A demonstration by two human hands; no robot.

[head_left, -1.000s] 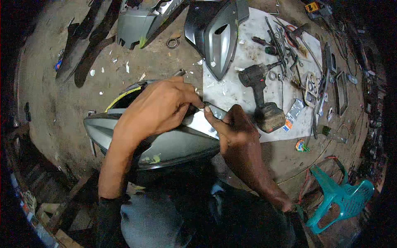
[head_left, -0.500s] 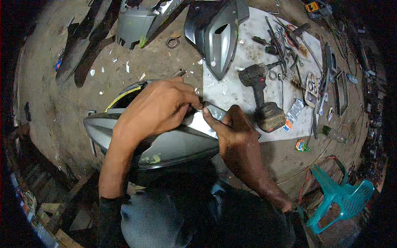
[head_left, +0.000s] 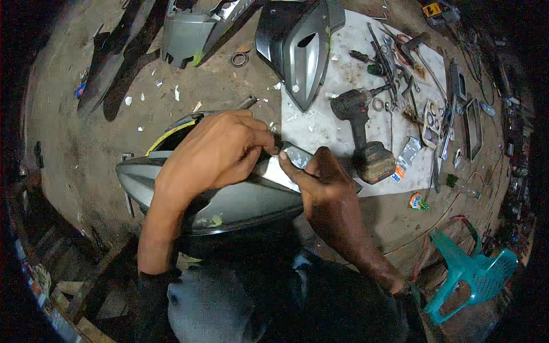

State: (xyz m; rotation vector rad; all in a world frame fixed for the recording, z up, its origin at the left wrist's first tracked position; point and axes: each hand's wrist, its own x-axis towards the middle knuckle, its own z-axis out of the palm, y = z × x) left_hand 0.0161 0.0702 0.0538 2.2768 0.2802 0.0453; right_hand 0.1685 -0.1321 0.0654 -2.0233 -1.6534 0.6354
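Note:
A grey plastic motorcycle fairing panel (head_left: 251, 201) lies across my lap, with a glossy lower face and a yellow-edged opening at its far left. Over its upper edge reaches my left hand (head_left: 214, 150), fingers pinched together near a small dark spot; anything between the fingertips is hidden. My right hand (head_left: 329, 191) grips the panel's right end, thumb pressed on the surface and fingers curled around the edge. The two hands' fingertips nearly meet there. Just beyond the left knuckles lies a short metal rod (head_left: 248, 103).
A cordless impact driver (head_left: 360, 137) lies on a white sheet (head_left: 320, 128) beside wrenches and other hand tools (head_left: 394, 63). Farther off are more grey panels (head_left: 306, 63) and a bearing ring (head_left: 239, 59). A teal plastic chair (head_left: 457, 277) stands at lower right.
My left fingertips have shifted very slightly at the panel's edge. The right hand and the panel stay practically where they were.

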